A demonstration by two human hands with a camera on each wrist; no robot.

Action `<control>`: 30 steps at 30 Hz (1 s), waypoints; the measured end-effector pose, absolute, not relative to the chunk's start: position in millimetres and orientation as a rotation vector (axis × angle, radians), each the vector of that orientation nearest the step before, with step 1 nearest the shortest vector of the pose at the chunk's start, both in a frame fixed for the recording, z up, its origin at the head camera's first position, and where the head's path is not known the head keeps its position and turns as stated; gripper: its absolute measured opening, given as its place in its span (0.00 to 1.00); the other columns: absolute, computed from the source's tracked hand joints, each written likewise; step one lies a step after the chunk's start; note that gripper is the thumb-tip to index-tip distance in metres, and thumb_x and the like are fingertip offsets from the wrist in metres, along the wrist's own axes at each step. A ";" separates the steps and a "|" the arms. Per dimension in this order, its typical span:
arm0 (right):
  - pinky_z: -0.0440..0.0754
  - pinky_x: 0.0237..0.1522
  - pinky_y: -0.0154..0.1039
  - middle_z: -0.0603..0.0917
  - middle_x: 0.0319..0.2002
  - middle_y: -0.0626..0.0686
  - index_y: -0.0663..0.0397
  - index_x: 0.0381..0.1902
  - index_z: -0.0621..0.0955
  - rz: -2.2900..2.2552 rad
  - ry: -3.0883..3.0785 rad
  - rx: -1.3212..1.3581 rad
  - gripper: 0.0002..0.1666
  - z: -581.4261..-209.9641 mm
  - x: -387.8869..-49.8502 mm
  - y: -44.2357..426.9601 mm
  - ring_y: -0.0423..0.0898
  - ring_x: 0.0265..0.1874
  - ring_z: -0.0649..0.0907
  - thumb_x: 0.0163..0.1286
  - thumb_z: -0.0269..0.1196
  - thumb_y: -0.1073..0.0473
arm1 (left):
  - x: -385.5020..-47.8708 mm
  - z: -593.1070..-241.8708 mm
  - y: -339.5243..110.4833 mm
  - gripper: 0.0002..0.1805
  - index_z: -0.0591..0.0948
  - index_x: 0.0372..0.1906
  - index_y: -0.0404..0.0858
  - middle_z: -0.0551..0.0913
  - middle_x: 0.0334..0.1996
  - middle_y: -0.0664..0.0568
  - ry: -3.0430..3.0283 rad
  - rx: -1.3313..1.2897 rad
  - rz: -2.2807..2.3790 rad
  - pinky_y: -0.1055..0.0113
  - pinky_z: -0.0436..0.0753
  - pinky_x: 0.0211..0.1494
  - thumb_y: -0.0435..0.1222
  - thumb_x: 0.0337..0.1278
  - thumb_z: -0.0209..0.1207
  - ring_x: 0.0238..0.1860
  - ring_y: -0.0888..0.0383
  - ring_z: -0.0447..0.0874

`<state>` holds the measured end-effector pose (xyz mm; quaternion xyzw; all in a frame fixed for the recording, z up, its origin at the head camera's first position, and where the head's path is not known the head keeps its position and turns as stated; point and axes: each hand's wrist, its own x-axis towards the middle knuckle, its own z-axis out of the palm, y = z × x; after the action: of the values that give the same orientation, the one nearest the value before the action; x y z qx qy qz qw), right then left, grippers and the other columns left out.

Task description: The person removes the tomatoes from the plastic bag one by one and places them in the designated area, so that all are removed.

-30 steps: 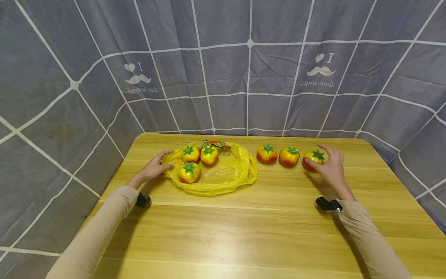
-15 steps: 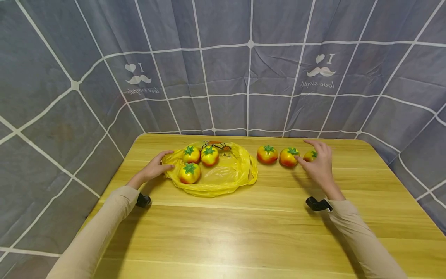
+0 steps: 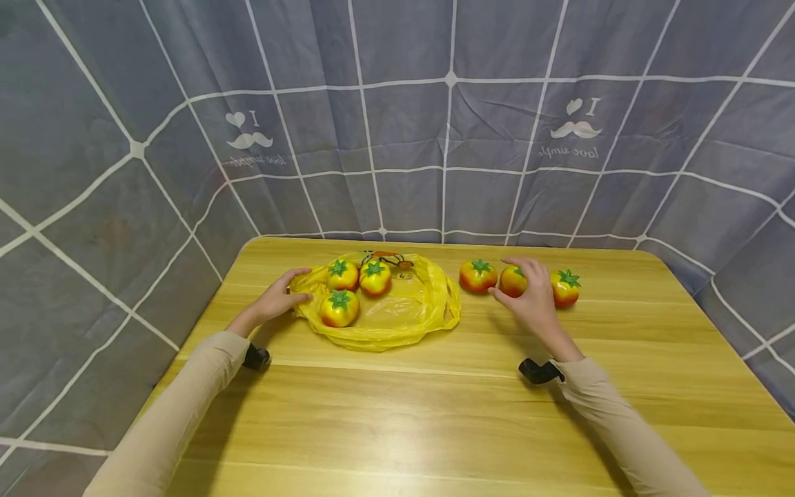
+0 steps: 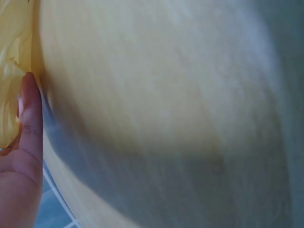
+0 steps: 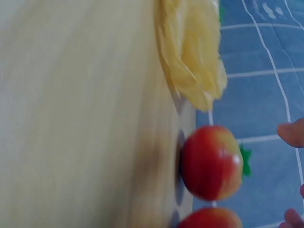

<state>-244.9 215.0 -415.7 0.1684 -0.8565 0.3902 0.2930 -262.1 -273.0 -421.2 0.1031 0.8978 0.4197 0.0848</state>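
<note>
Tabletop (image 3: 385, 407): wooden, bearing the bag and a row of three fruit.
Bag (image 3: 397, 314): yellow, long axis left to right, mouth spread upward; three more fruit lie within, toward its left end.
Right hand (image 3: 535, 304): thumb and fingers apart about the middle fruit, gripping nothing. A sound grasp would probably straddle the widest girth, below the leaves, and clear both neighbours.
Left hand (image 3: 273, 300): thumb and fingers clamped on the bag's left edge; a steady, light hold should suit the thin film.
Middle fruit (image 3: 511, 281): right of the bag, between left fruit (image 3: 477, 280) and right fruit (image 3: 566, 294); squat, without a clear long axis.
Leaves (image 3: 481, 266): green crowns, pointing upward.
</note>
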 end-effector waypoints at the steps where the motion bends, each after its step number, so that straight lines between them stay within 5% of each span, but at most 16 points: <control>1: 0.63 0.56 0.58 0.78 0.50 0.65 0.63 0.52 0.79 1.039 -2.286 0.456 0.34 -416.6 -244.5 211.7 0.63 0.53 0.70 0.44 0.77 0.64 | -262.7 -421.5 -272.9 0.35 0.55 0.72 0.29 0.54 0.71 0.28 2.677 0.307 1.253 0.64 0.72 0.49 0.34 0.65 0.55 0.60 0.39 0.65; 12: 0.65 0.60 0.57 0.77 0.52 0.64 0.63 0.54 0.78 1.139 -2.339 0.479 0.35 -416.5 -246.6 172.0 0.61 0.56 0.71 0.46 0.77 0.62 | -259.5 -417.8 -272.2 0.35 0.56 0.72 0.31 0.56 0.70 0.29 2.637 0.309 1.313 0.73 0.75 0.36 0.33 0.64 0.56 0.51 0.42 0.72; 30: 0.73 0.54 0.57 0.76 0.54 0.63 0.57 0.58 0.77 1.282 -2.389 0.561 0.36 -409.6 -264.7 106.9 0.62 0.53 0.73 0.50 0.75 0.60 | -260.4 -419.1 -272.8 0.35 0.56 0.72 0.30 0.55 0.70 0.29 2.653 0.322 1.297 0.73 0.73 0.43 0.34 0.65 0.56 0.56 0.41 0.69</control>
<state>-264.7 106.9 -409.6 0.1990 -0.8479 0.4551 0.1852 -260.4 -272.8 -419.1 0.1079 0.8898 0.4352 0.0855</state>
